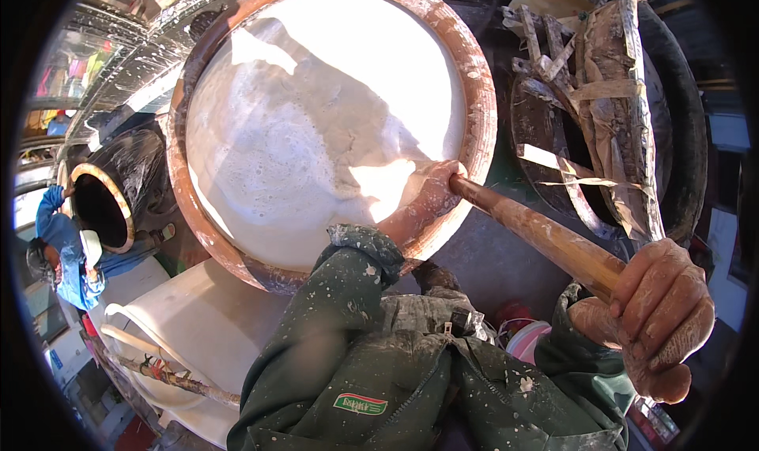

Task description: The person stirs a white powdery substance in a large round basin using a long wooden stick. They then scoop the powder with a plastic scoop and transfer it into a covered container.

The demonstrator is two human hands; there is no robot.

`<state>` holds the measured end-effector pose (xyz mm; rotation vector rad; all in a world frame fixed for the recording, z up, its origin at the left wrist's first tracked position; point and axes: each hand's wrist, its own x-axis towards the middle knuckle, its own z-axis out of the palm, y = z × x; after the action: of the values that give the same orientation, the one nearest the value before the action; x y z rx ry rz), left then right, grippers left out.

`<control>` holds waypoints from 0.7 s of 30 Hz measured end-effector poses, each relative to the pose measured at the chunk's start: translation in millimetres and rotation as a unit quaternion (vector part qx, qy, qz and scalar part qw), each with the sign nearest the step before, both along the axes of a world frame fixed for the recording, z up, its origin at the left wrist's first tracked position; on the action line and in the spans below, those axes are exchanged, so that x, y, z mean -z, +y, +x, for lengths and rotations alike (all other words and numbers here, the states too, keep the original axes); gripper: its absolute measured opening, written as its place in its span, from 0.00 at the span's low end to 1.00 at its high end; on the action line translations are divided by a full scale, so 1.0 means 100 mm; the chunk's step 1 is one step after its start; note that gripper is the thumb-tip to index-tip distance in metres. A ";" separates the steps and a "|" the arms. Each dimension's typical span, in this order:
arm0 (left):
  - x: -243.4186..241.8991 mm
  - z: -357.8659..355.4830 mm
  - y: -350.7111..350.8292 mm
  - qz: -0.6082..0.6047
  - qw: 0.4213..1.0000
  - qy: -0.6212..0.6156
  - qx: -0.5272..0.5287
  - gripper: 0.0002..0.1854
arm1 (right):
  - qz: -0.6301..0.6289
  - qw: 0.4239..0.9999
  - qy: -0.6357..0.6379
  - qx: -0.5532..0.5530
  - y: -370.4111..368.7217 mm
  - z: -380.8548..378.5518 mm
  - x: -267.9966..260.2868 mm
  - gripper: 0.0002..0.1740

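Observation:
A large round clay vat (483, 113) in front of me holds whitish, bubbly liquid (278, 148), part in sun and part in shadow. My left hand (424, 202) is closed around a wooden pole (533, 231) over the vat's near right side, at the pole's end that lies towards the vat. My right hand (664, 314) grips the same pole at its other end, at the right, outside the vat. The pole slants down to the right between the hands. Whether it continues past my left hand into the liquid cannot be seen. Splashes dot my green sleeves.
A worn wooden frame with cloth strips (616, 113) lies over a dark vat at the right. A pale tub (201, 314) with sticks stands at the lower left. Further left, a person in blue (71, 261) is beside a dark jar (127, 214). A pink-and-white bucket (528, 339) stands near my right sleeve.

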<state>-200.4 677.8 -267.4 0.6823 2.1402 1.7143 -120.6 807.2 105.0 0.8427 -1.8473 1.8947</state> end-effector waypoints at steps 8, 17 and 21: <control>0.46 -1.35 -0.16 -0.081 0.990 0.100 0.064 0.27 | -0.037 0.995 -0.063 0.074 0.04 0.00 0.85 0.21; 0.57 -1.61 -1.31 -0.329 0.944 0.022 0.002 0.09 | -0.184 0.947 -0.224 0.141 -0.32 -0.66 1.49 0.27; 0.59 -1.16 -1.78 -0.204 0.971 0.052 -0.111 0.10 | -0.141 0.968 -0.207 -0.010 -0.58 -0.87 1.21 0.27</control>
<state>-316.3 499.6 -326.9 0.4375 2.6176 1.2856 -208.0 749.5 -15.7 0.3920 -1.7182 2.4168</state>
